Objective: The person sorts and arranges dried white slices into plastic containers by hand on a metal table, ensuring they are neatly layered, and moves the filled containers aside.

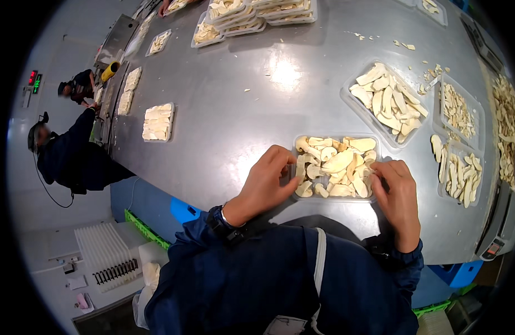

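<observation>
A clear plastic tray (pixel 335 200) of sliced mushrooms (pixel 339 161) lies on the steel table in front of me. My left hand (pixel 268 182) is at its left edge, thumb and fingers curved apart near a pale slice; whether they grip it is unclear. At the right edge is my right hand (pixel 395 192), its fingertips against the rim or the slices there; its grip is partly hidden. Behind and to the right, a larger plastic tray (pixel 360 115) holds long mushroom slices (pixel 387 98). Farther right, one tray (pixel 480 113) contains small pieces and another (pixel 444 188) contains narrow slices.
Stacked filled trays (pixel 268 19) stand at the far side of the steel table (pixel 215 96). A packed tray (pixel 158 122) lies to the left. Loose crumbs (pixel 437 72) and a digital scale (pixel 493 249) are at the right. Two people (pixel 65 155) work beyond the left edge.
</observation>
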Tool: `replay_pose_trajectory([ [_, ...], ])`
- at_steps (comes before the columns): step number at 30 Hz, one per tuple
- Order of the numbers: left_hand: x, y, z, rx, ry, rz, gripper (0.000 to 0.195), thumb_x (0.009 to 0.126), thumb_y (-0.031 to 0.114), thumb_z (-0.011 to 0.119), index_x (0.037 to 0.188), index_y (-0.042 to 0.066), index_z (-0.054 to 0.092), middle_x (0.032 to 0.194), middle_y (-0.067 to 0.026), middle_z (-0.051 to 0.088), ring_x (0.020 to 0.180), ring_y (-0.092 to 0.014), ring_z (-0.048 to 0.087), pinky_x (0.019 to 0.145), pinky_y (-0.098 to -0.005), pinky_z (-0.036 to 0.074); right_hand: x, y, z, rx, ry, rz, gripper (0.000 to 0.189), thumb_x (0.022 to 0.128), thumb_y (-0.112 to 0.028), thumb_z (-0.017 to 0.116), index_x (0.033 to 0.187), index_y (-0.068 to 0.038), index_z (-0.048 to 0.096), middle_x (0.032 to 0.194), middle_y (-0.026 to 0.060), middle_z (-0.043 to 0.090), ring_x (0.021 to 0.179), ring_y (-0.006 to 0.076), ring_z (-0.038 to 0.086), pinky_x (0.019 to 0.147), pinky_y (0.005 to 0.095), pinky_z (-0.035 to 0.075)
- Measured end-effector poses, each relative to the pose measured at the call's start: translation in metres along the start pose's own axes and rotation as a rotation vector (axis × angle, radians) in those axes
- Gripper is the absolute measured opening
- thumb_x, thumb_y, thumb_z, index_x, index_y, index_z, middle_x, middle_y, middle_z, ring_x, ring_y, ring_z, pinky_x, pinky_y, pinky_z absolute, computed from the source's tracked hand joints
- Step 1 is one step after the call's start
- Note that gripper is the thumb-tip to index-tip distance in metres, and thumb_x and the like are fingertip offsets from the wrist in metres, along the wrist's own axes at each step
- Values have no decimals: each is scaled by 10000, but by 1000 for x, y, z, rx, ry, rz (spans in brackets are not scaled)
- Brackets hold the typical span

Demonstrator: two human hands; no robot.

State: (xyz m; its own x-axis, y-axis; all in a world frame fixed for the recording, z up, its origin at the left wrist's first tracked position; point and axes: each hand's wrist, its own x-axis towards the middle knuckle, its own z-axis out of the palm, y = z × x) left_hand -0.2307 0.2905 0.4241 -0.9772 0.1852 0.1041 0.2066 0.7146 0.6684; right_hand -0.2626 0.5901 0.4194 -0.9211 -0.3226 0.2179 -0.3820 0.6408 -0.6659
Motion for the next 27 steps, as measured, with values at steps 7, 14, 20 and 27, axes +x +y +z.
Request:
replay_pose_trajectory([
  [7, -2, -4, 2, 35, -23, 114, 341, 771, 77, 820, 1036, 49, 607, 1068, -102, 579, 814, -202, 615, 665, -308, 529, 0, 0, 0, 10, -7, 2, 234, 825, -23, 724, 1057, 5, 720, 869, 128, 657, 834, 309, 605, 747, 401, 507],
  [14, -3, -6, 4, 26, -35, 79, 356, 784, 89, 795, 1076, 54, 594, 1120, -123, 592, 1001, -316, 621, 780, -387, 554, 0, -1, -1, 25, -9, 15, 231, 826, -20, 722, 1055, 10, 717, 863, 134, 654, 834, 312, 605, 751, 401, 508],
  [20, -1, -12, 8, 110, 49, 150, 404, 775, 90, 835, 1115, 33, 626, 1179, -150, 605, 1007, -307, 633, 835, -383, 556, 0, -2, -1, 29, -4, 20, 227, 823, -22, 728, 1049, 7, 718, 863, 133, 651, 826, 311, 604, 738, 401, 506],
  [27, 10, -13, 12, 217, -151, 422, 705, 920, 433, 711, 1446, 28, 472, 1656, -240, 278, 1530, -483, 229, 1195, -614, 265, 0, -1, -1, 15, -4, 10, 226, 818, -19, 731, 1043, 2, 719, 851, 125, 641, 815, 306, 598, 726, 400, 502],
])
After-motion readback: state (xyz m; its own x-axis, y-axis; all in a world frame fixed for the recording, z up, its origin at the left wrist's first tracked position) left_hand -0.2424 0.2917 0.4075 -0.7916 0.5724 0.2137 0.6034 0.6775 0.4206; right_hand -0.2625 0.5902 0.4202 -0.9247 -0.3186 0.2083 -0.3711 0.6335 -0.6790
